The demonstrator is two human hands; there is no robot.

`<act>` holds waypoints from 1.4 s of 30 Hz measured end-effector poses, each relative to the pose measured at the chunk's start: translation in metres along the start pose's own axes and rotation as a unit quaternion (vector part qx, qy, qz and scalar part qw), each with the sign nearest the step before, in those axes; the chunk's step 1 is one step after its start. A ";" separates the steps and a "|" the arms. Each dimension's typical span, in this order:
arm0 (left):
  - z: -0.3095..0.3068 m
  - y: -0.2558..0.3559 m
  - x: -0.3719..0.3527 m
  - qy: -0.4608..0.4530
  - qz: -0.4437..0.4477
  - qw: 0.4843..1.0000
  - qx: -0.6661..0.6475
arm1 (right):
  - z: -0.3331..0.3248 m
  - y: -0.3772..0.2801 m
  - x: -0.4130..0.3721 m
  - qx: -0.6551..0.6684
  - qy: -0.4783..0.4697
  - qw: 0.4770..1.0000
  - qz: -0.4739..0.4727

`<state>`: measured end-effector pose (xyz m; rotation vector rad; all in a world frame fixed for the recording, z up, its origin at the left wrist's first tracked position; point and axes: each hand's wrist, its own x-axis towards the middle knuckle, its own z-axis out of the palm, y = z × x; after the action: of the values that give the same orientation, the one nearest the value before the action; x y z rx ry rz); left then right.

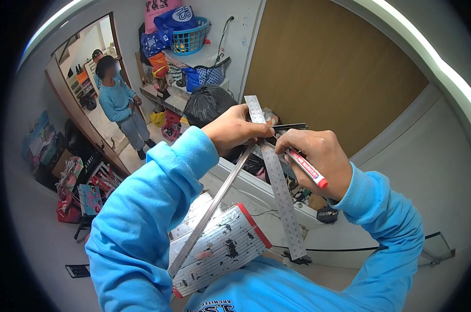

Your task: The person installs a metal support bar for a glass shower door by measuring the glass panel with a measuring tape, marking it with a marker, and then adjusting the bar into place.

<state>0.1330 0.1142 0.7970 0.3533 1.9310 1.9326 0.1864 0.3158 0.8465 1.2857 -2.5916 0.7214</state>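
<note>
My left hand (238, 128) is closed, thumb and fingers pinching a steel ruler (279, 182) together with a thin metal strip (214, 205). The ruler slants from upper left to lower right; the strip runs down to the lower left, crossing the ruler near my thumb. My right hand (314, 156) grips a red and white marker (308, 169), its red end facing back toward my wrist. The marker's other end is by the ruler's edge near my left thumb, and my fingers hide its tip.
Below is a paint-spotted ribbed step (222, 252) with red edges. A black bag (209, 104), a blue basket (189, 36) and other bags crowd the shelves behind. Two people are around the doorway, the nearer person (116, 99) standing. A brown panel (329, 67) covers the far wall.
</note>
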 end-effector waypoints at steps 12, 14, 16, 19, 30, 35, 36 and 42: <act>0.000 0.005 0.000 0.008 -0.008 1.000 0.007 | 0.003 0.001 -0.001 -0.008 0.002 1.000 -0.017; -0.001 0.006 0.000 -0.004 -0.021 1.000 -0.002 | 0.003 0.001 -0.002 -0.009 0.011 1.000 -0.018; -0.002 0.001 0.003 -0.010 -0.012 1.000 -0.012 | 0.001 0.000 -0.001 -0.016 0.001 1.000 -0.012; 0.000 0.000 0.002 -0.006 -0.005 1.000 -0.019 | 0.002 0.002 -0.002 -0.015 0.008 1.000 -0.010; 0.003 0.006 0.021 0.009 0.043 0.999 -0.004 | -0.006 -0.015 0.002 -0.018 0.153 0.986 -0.064; 0.009 0.016 0.030 0.093 0.071 0.992 -0.053 | -0.014 -0.010 0.002 -0.076 0.044 0.985 -0.146; 0.009 0.014 0.031 0.108 0.065 0.990 -0.070 | -0.010 -0.010 0.002 -0.117 0.001 0.981 -0.158; 0.007 0.017 0.025 0.123 0.034 0.989 -0.068 | 0.008 0.001 0.004 -0.129 -0.049 0.981 -0.133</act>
<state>0.1118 0.1322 0.8123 0.1479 1.9428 2.2282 0.1835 0.3099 0.8408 1.5706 -2.4145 0.2724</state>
